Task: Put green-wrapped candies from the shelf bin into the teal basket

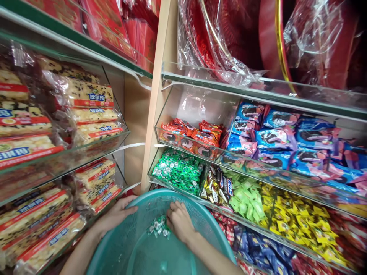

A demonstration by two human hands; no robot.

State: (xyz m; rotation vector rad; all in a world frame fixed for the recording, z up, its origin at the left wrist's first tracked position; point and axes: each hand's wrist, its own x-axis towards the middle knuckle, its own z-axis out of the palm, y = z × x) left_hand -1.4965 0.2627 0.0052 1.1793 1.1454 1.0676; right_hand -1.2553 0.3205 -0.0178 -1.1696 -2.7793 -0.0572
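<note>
Inside a teal basket [205, 219], a small heap of green-wrapped candies [157, 229] lies toward the far side of the floor, the pieces in a jumble too small for their long axes to be read. The basket's wide, round mouth faces up. A person's right hand [179, 218] reaches in against the heap, fingers curled under and covering its right edge; whether they grip any candy cannot be told. The left hand [122, 214] holds the rim at left, thumb laid over the edge.

Just beyond the far rim rises a wooden post [153, 118], standing between two banks of shelves. On the right bank, a clear-fronted bin of green candies [177, 172] sits just behind the basket, whose rim hides part of the row beneath. Beside that bin are gold-and-brown sweets [216, 185], light-green packets [246, 198] and yellow sweets [304, 225], with dark-blue sweets [260, 244] below. One shelf up are red-orange packets [195, 133] and blue-and-pink packets [275, 139]; plastic-wrapped red goods [312, 42] fill the top. Wrapped snack bars [91, 95] line the left bank, near the left forearm.
</note>
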